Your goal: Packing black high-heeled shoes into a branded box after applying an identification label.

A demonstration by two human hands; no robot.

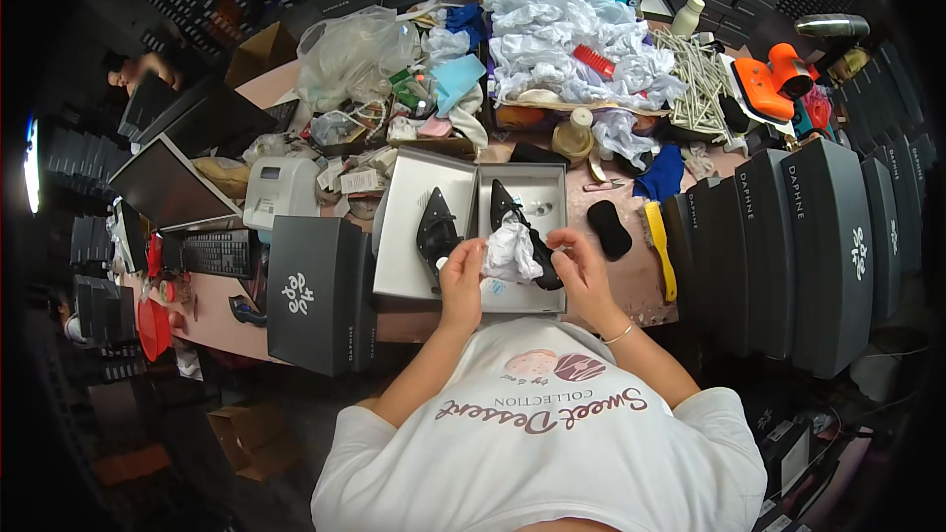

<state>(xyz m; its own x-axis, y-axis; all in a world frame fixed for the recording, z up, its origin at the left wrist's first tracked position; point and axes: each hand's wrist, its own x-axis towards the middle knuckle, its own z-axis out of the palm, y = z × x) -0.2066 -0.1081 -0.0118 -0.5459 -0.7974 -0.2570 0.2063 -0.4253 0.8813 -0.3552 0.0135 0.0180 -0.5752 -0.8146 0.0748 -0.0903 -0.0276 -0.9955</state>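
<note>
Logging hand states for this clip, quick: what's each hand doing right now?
Left hand: closed on the crumpled white tissue paper.
Right hand: fingers curled beside the black pointed shoe; grip cannot be told.

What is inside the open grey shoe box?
One black pointed shoe lies in the open grey shoe box, partly covered by crumpled white tissue paper. The box floor beneath stays hidden.

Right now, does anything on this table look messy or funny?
Yes. A big heap of crumpled white paper buries the far end of the table, and pale sticks spill loosely beside it. The black shoes in the open box lie neatly.
</note>
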